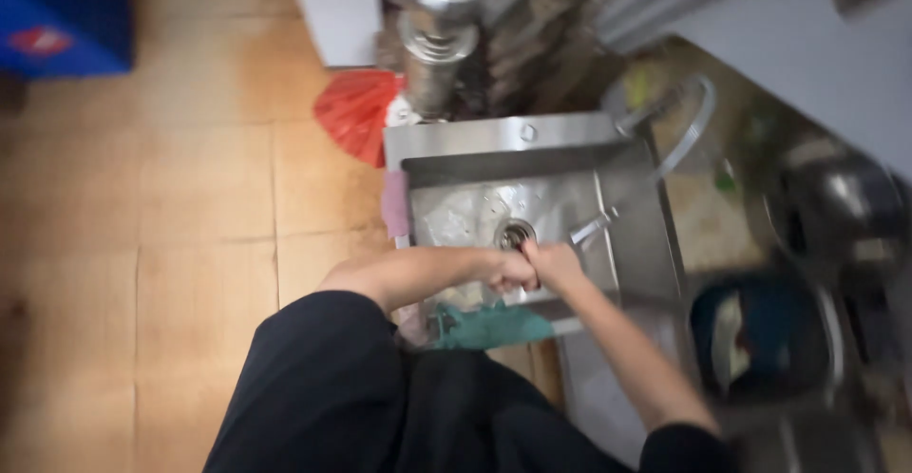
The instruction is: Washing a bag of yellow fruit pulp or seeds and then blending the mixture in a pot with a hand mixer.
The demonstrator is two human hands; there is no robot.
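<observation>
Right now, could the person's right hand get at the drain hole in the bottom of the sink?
Probably yes. The right hand is down in the steel sink, pressed against the left hand, just below the drain hole. Nothing seems to lie between them, though the picture is blurred.

The steel sink [627, 198] lies directly under both hands, a square basin with a wet, shiny floor and a round drain [513, 234] just beyond the knuckles. A green cloth [489, 326] (crumpled, partly draped over the near rim) sits just below the wrists. A curved tap [689, 126] arches over the basin, up and right of the hands.
</observation>
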